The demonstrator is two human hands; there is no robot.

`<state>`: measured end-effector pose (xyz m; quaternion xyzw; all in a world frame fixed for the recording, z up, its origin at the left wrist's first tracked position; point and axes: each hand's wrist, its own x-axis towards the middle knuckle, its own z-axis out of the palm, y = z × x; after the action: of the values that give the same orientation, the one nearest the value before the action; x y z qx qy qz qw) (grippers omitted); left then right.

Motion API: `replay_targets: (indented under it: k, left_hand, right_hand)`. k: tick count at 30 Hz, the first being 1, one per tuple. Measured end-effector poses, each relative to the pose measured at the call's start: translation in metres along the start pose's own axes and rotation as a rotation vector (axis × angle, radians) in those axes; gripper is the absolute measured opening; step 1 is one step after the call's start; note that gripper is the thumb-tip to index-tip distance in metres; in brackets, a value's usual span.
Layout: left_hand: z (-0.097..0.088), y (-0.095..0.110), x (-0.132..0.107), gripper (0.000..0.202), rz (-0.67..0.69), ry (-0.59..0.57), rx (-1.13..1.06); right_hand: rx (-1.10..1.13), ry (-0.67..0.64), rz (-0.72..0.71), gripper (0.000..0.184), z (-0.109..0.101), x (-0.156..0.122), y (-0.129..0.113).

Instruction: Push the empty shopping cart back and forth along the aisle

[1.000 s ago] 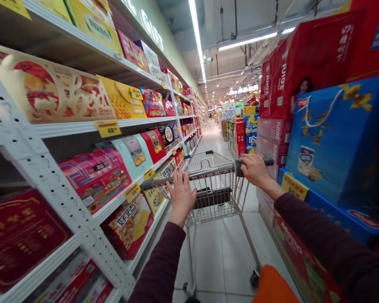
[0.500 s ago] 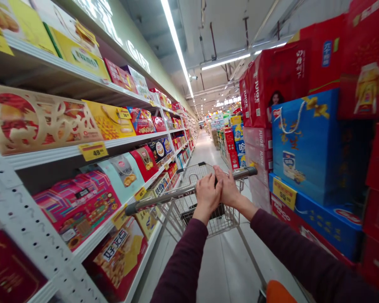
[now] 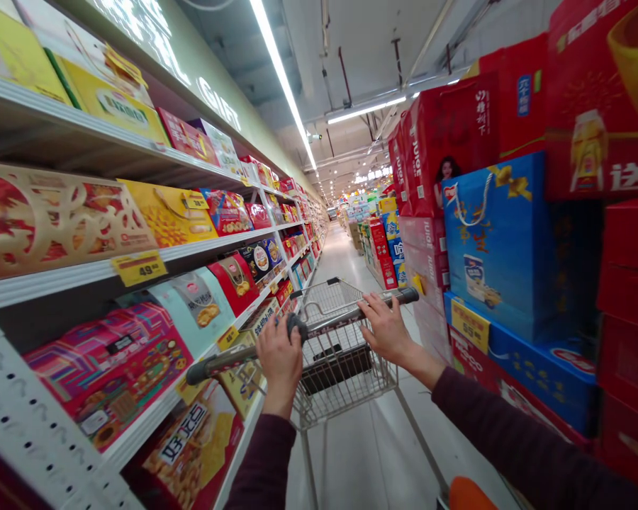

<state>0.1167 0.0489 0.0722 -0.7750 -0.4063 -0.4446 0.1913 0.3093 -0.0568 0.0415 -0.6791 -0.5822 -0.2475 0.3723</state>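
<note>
A metal shopping cart [image 3: 345,418] stands in front of me, its grey handle [image 3: 334,322] running across at a slant. Left of the handle's middle, my left hand [image 3: 280,358] curls over the bar. A dark grey rounded piece [image 3: 298,327] shows beside its fingers; whether it belongs to the handle I cannot tell. My right hand [image 3: 389,331] lies over the bar near its right end, fingers bent across the top and slightly apart. Between the hands a stretch of bare handle shows. Behind it, a black panel [image 3: 337,370] sits in the wire basket.
Shelves with boxed gifts line the left, including a pink patterned box [image 3: 122,368] and a yellow price tag [image 3: 138,268]. Stacked red cartons [image 3: 451,142] and a blue gift bag [image 3: 492,248] rise close on the right. The aisle floor [image 3: 345,248] runs ahead. Something orange [image 3: 468,494] shows at the bottom.
My hands, together at the handle's middle before, have parted: the left has slid left along the bar, the right slightly right. Nearby shelf goods have shifted left in view.
</note>
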Motion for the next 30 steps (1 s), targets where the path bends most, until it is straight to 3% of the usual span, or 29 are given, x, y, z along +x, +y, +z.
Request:
replay_targets:
  k: [4, 6, 8, 14, 16, 19, 23, 25, 27, 30]
  left_hand:
    - [0.017, 0.031, 0.000, 0.030, 0.131, -0.021, -0.092]
    - [0.020, 0.030, 0.001, 0.029, 0.162, -0.032, -0.115]
    - [0.015, 0.009, 0.002, 0.030, 0.174, -0.043, -0.113]
    - [-0.015, -0.106, 0.001, 0.041, -0.069, 0.102, 0.091]
    - [-0.018, -0.121, 0.000, 0.042, -0.106, 0.116, 0.117]
    - [-0.011, -0.099, -0.001, 0.039, -0.059, 0.093, 0.070]
    - [0.010, -0.028, -0.002, 0.033, 0.116, 0.033, -0.056]
    - [0.016, -0.003, -0.002, 0.033, 0.174, 0.008, -0.088]
    - [0.015, 0.001, -0.001, 0.033, 0.209, -0.020, -0.101]
    - [0.002, -0.034, -0.001, 0.032, 0.191, -0.041, -0.073]
  right_hand:
    - [0.050, -0.058, -0.077, 0.045, 0.010, 0.002, -0.019]
    - [0.058, -0.076, -0.089, 0.046, 0.012, 0.002, -0.022]
    - [0.060, -0.079, -0.098, 0.047, 0.012, 0.001, -0.021]
    - [0.059, -0.052, -0.108, 0.048, 0.010, -0.004, -0.010]
    - [0.055, -0.024, -0.095, 0.049, 0.013, -0.006, -0.011]
    - [0.045, 0.005, -0.081, 0.049, 0.019, -0.008, -0.015]
    - [0.020, 0.016, -0.061, 0.049, 0.021, -0.009, -0.021]
    - [0.016, 0.008, -0.061, 0.051, 0.019, -0.009, -0.021]
    - [0.014, 0.003, -0.059, 0.052, 0.017, -0.010, -0.018]
    - [0.002, 0.015, -0.051, 0.050, 0.011, -0.010, -0.009]
